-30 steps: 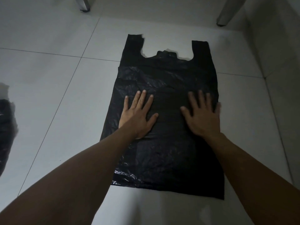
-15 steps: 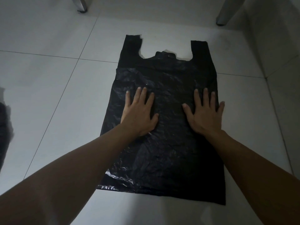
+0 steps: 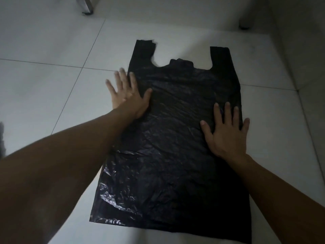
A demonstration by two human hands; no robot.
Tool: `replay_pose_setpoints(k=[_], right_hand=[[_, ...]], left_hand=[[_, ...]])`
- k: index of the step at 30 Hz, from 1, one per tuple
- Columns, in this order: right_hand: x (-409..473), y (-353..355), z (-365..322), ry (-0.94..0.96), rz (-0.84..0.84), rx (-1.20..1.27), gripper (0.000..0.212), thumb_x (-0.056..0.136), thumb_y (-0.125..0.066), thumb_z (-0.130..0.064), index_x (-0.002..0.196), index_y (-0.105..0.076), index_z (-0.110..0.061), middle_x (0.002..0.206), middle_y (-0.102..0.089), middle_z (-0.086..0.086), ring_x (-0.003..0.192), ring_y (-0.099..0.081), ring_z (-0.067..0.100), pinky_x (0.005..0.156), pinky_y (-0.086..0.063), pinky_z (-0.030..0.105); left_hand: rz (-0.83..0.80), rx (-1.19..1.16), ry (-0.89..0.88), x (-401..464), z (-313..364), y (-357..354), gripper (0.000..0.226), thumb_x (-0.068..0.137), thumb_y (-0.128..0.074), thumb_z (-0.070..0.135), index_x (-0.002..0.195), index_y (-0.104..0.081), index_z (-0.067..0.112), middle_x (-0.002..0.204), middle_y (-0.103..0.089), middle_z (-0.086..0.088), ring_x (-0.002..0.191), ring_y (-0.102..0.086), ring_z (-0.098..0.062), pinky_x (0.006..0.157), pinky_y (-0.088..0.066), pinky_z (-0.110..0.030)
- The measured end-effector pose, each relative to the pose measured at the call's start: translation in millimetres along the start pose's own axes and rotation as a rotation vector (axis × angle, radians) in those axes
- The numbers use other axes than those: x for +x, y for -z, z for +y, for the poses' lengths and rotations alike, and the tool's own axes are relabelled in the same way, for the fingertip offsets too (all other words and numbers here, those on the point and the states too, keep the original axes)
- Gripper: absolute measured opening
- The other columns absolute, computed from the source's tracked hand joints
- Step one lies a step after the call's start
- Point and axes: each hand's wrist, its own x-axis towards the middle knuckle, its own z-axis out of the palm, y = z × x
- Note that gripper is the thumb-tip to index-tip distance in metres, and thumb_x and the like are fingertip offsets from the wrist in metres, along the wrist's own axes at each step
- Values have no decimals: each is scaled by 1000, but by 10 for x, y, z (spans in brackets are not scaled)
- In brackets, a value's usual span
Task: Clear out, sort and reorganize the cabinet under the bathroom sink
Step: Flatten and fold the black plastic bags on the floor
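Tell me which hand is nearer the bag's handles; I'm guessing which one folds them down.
Left. The left hand lies on the bag's left edge, just below the handles. The right hand presses the right edge lower down, farther from them.

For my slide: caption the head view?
Both open hands, left hand and right hand, flatten a black plastic bag on floor tiles.

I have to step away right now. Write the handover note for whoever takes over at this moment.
Left hand: open, flat, fingers spread across the left edge of the black plastic bag, partly on the tile floor.
Right hand: open, palm pressing the bag's right side.
The bag lies flat on the floor, handles pointing away, mostly smoothed; wrinkles remain near the bottom left corner.
Done: bag spread out.
Left: probably finish smoothing, then fold it. The cabinet is not in view.
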Motion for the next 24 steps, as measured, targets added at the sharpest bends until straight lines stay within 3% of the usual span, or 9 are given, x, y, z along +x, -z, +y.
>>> replay_pose_setpoints(k=[2, 4, 8, 11, 15, 19, 24], right_hand=[[-4, 14, -3, -1, -8, -10, 77, 90, -2, -74, 154, 7, -31, 163, 6, 4, 150, 5, 28, 117, 1, 60], [2, 36, -12, 1, -42, -11, 78, 89, -1, -75, 154, 10, -32, 163, 9, 4, 149, 8, 27, 116, 2, 61], [115, 243, -58, -32, -185, -95, 80, 91, -13, -72, 154, 8, -28, 162, 15, 5, 148, 15, 30, 114, 5, 65], [300, 359, -281, 76, -55, -122, 77, 94, -27, -62, 155, -2, -22, 163, 8, 8, 148, 11, 34, 114, 3, 65], [618, 216, -586, 281, -60, -25, 70, 96, -22, -62, 155, 1, -33, 164, 8, 2, 150, 9, 26, 118, 1, 59], [847, 130, -323, 103, -79, -8, 78, 84, -5, -81, 152, 8, -44, 163, 12, -1, 149, 13, 24, 116, 8, 61], [917, 146, -135, -53, -53, -1, 87, 82, -1, -82, 154, 8, -34, 163, 13, 5, 148, 14, 31, 113, 7, 65]], left_hand=[[73, -42, -216, -39, 163, 35, 83, 91, -13, 70, 155, 2, 18, 161, 12, -14, 148, 12, -30, 118, 5, -57], [22, -56, -336, -79, 245, -23, 81, 90, -9, 71, 155, 5, 24, 161, 13, -10, 148, 15, -25, 118, 6, -55], [-81, -50, -281, -107, 183, -224, 82, 86, -2, 74, 154, 9, 29, 162, 13, -5, 148, 16, -22, 118, 6, -56], [-47, -56, -287, -103, 191, -243, 80, 87, -3, 74, 154, 8, 31, 162, 12, -4, 149, 15, -22, 118, 5, -56], [-35, -60, -278, -109, 195, -244, 79, 87, -6, 74, 153, 8, 32, 162, 13, -2, 148, 15, -21, 118, 6, -55], [-24, -70, -277, -119, 191, -233, 79, 87, -6, 73, 154, 7, 32, 162, 12, -2, 148, 15, -20, 118, 6, -55], [-31, -73, -276, -121, 195, -228, 79, 87, -4, 73, 153, 8, 33, 162, 15, -1, 148, 17, -20, 118, 6, -55]])
